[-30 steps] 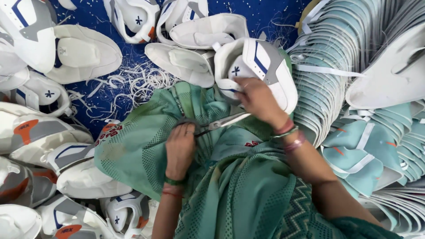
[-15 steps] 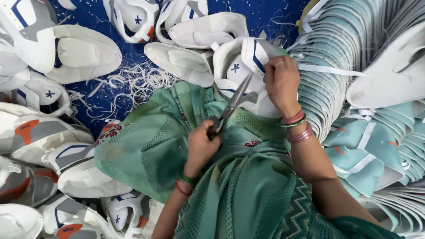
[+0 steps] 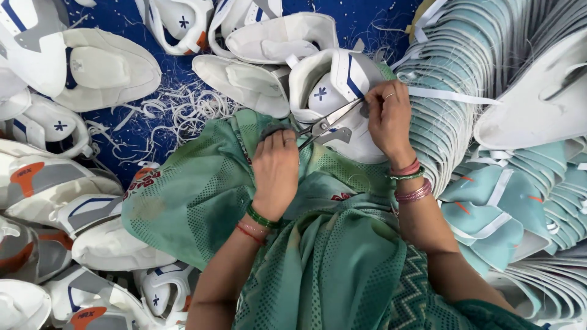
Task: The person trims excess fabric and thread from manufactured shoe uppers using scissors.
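Scissors (image 3: pixel 324 125) sit in my left hand (image 3: pixel 275 171), fingers curled shut through the handles, the blades parted and pointing up and to the right toward the white shoe upper (image 3: pixel 333 91) that rests on my lap. That upper has a blue stripe and a small blue cross mark on it, and it lies against the green cloth (image 3: pixel 202 189) over my knees. My right hand (image 3: pixel 388 119) is closed in a pinch on its edge, just where the blade tips reach, and a thin white strip (image 3: pixel 452 96) runs from there out to the right, across the stack beside me.

From this single head view, I judge the trimming of this piece to be under way and not finished: the blades stand open at the edge and the strip has not come away from the piece. White offcut strips (image 3: pixel 177 113) lie scattered on the blue floor (image 3: pixel 140 30) ahead of my knees, too tangled to count.

Counting what I can: one pair of scissors, one upper in hand. Around me on the left and top lie at least ten more white uppers (image 3: pixel 104 67), some with orange patches; several run off the edge, so the full number is unclear. On my right stands a fanned stack of pale teal pieces (image 3: pixel 483 67), packed far too close to count, with one large white piece (image 3: pixel 538 104) lying on top of it.
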